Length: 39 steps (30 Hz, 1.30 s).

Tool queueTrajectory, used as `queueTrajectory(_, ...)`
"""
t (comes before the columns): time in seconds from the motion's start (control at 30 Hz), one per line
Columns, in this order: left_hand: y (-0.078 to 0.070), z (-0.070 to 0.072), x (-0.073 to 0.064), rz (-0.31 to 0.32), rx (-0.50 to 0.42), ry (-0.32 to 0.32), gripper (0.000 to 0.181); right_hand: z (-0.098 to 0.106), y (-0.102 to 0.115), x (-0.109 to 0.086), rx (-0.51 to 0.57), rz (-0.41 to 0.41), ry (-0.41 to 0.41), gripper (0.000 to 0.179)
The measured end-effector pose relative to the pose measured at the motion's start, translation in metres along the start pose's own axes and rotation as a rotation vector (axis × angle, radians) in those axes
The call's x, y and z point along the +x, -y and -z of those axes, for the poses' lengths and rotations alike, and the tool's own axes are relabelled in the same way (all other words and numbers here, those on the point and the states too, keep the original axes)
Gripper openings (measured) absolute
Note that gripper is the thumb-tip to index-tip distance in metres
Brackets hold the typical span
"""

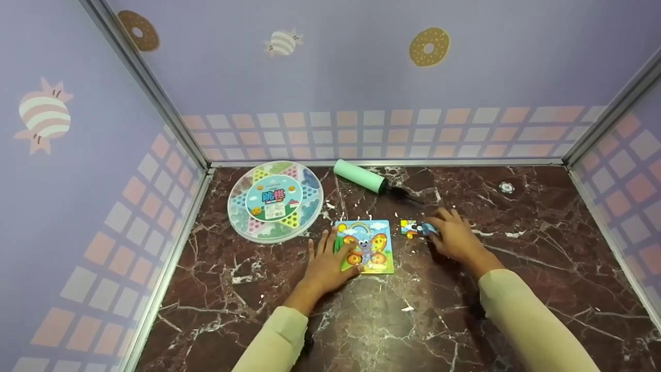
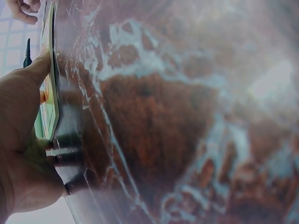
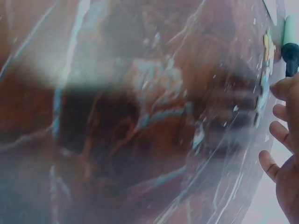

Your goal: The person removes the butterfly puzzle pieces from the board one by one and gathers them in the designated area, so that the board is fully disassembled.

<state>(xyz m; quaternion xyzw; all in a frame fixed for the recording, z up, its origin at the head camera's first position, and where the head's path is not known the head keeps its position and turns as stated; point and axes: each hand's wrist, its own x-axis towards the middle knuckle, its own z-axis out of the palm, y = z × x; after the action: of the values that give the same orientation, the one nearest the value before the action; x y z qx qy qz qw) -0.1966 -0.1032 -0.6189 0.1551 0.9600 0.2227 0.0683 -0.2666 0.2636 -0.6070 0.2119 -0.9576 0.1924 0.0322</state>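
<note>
A square picture puzzle [image 1: 381,243] with a butterfly, a rainbow and grass lies flat on the dark marbled table. My left hand [image 1: 328,263] rests on its left part with fingers spread, covering some of the picture; the left wrist view shows the board [image 2: 50,93] edge-on under the thumb. To the right lie small jigsaw pieces [image 1: 408,227], yellow and white. Beside them is a blue piece [image 1: 427,229], partly hidden by my right hand [image 1: 454,235], whose fingertips are at it. In the right wrist view, the other fingers [image 3: 280,133] hang loosely above the table.
A round Chinese checkers box [image 1: 248,227] lies behind and left of the puzzle. Near the back wall is a mint-green hand pump [image 1: 360,175] with a black end. A round chip [image 1: 506,187] lies at the back right. Patterned walls enclose the table.
</note>
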Motion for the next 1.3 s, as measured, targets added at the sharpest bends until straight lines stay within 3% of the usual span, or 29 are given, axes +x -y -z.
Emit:
queueTrajectory(0.23, 0.001, -0.001, 0.001, 0.026, 0.0, 0.034, 0.073, -0.004, 0.019, 0.011, 0.019, 0.023, 0.015, 0.04)
queueTrajectory(0.73, -0.004, 0.001, 0.0, 0.043, 0.024, 0.015, 0.073, -0.022, 0.066, 0.034, 0.009, 0.098, 0.036, 0.046)
queueTrajectory(1.1, -0.003, 0.002, -0.001, 0.028, 0.027, 0.008, 0.073, -0.031, 0.082, 0.044, -0.008, 0.053, 0.122, 0.042)
queueTrajectory(1.3, -0.004, 0.002, 0.0, 0.046, 0.017, 0.026, 0.073, -0.036, 0.086, 0.046, -0.001, 0.065, 0.084, 0.038)
